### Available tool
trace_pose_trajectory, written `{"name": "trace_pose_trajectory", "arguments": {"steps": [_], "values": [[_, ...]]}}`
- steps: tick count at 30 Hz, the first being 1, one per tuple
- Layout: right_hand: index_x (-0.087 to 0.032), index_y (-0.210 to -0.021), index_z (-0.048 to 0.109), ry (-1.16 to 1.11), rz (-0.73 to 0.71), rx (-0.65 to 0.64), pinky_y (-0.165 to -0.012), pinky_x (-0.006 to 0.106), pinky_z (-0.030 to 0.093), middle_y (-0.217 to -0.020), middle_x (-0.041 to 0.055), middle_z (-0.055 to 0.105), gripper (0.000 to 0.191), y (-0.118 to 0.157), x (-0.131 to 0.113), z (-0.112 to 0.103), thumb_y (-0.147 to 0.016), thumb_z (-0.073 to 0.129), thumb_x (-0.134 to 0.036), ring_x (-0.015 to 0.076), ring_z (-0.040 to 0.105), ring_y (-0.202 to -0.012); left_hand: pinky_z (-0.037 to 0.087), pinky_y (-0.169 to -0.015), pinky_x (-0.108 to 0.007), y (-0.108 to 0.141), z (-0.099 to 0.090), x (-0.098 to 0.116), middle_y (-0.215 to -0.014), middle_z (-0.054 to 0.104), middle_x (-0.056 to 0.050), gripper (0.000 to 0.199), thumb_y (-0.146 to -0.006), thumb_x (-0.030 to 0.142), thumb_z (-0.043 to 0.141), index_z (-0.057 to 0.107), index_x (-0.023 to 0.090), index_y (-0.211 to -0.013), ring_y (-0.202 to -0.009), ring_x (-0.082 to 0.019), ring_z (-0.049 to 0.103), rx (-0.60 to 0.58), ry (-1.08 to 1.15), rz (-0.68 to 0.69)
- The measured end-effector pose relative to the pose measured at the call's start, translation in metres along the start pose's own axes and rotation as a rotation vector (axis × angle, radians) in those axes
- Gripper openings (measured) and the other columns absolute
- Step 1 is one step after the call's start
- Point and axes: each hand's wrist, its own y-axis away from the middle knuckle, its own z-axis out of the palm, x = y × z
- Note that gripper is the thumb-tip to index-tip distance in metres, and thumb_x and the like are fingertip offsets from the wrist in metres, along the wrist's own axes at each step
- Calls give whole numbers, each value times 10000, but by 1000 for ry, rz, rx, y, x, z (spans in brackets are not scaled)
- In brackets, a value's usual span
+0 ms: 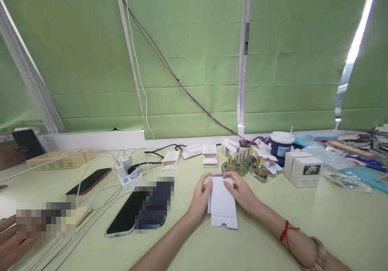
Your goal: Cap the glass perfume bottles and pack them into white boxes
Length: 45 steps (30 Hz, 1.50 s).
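Note:
A flattened or partly folded white carton (pixel 223 202) lies between my hands on the pale green table, its notched flap toward me. My left hand (pixel 200 196) grips its left edge near the top, fingers closed on it. On the top right part of the carton, my right hand (pixel 241 190) has its thumb and fingers pressed to the card. Just beyond stand glass bottles with gold caps (pixel 259 172). Small white open boxes (pixel 209 156) lie behind the carton.
Phones (pixel 125 214) and white cables (pixel 91 198) lie left, by a power strip (pixel 127 176). Another person's hand (pixel 18 234) is at far left. A lidded cup (pixel 281 147), white boxes (pixel 304 171) and plastic packaging (pixel 330 157) stand or lie right.

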Motion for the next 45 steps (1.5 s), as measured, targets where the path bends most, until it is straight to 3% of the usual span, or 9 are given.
{"name": "trace_pose_trajectory", "arguments": {"steps": [4,10,16,21,25,30,35,42,45], "values": [[-253,-1119,504,166,-14,59,-747,356,456,-1203,45,503,343,-1,0,-3,-886,418,-489,150,561,-729,385,-533,-196,0,0,1,-618,500,39,668,-722,589,599,424,190,-1229,-575,-105,469,-7,5,14],[-215,-1077,467,-245,85,-48,-610,268,449,-1026,56,537,411,1,-6,1,-854,444,-560,155,551,-747,397,-524,-203,2,1,1,-641,532,33,651,-735,605,572,369,196,-1199,-574,-114,504,-51,-6,10],[-223,-1092,445,-234,78,-44,-572,254,422,-907,36,526,443,4,-6,2,-867,382,-599,148,500,-693,425,-520,-207,3,1,-2,-949,585,-27,550,-771,566,565,289,239,-1117,-604,-99,546,-155,-40,79],[-229,-1086,449,-112,-34,-4,-696,284,450,-1056,61,495,378,3,-2,4,-917,313,-537,177,513,-862,438,-612,-228,3,-2,-10,-912,553,-28,500,-861,528,455,283,227,-1221,-696,-119,538,-190,-184,146],[-224,-1020,442,-68,-137,52,-855,319,415,-1056,58,468,341,2,-1,9,-937,273,-508,188,482,-983,417,-656,-245,2,-4,-17,-918,557,-38,526,-876,520,428,258,221,-1274,-731,-139,517,-219,-277,161],[-225,-1045,400,-95,-103,37,-847,340,433,-1059,71,472,345,2,0,12,-935,251,-516,204,483,-1017,392,-700,-264,6,-3,-16,-963,556,-52,532,-878,558,384,258,211,-1261,-789,-165,519,-210,-339,164],[-228,-1026,436,110,-171,46,-931,357,399,-1099,71,449,286,2,-3,11,-935,295,-459,202,471,-1085,381,-657,-255,9,2,-11,-872,527,-31,484,-895,569,310,288,205,-1213,-731,-153,483,-172,-301,137],[-315,-1138,495,498,-93,28,-677,347,470,-1302,42,388,314,5,-17,1,-909,358,-480,189,603,-859,421,-702,-276,8,5,-8,-983,545,-53,483,-871,581,369,291,219,-1181,-815,-174,524,-95,-194,116],[-334,-1176,489,585,-108,29,-645,342,465,-1345,42,365,339,6,-20,-1,-914,336,-485,206,606,-902,423,-772,-285,9,5,-6,-1056,547,-60,458,-883,555,371,298,223,-1190,-904,-185,533,-93,-183,141]]}}
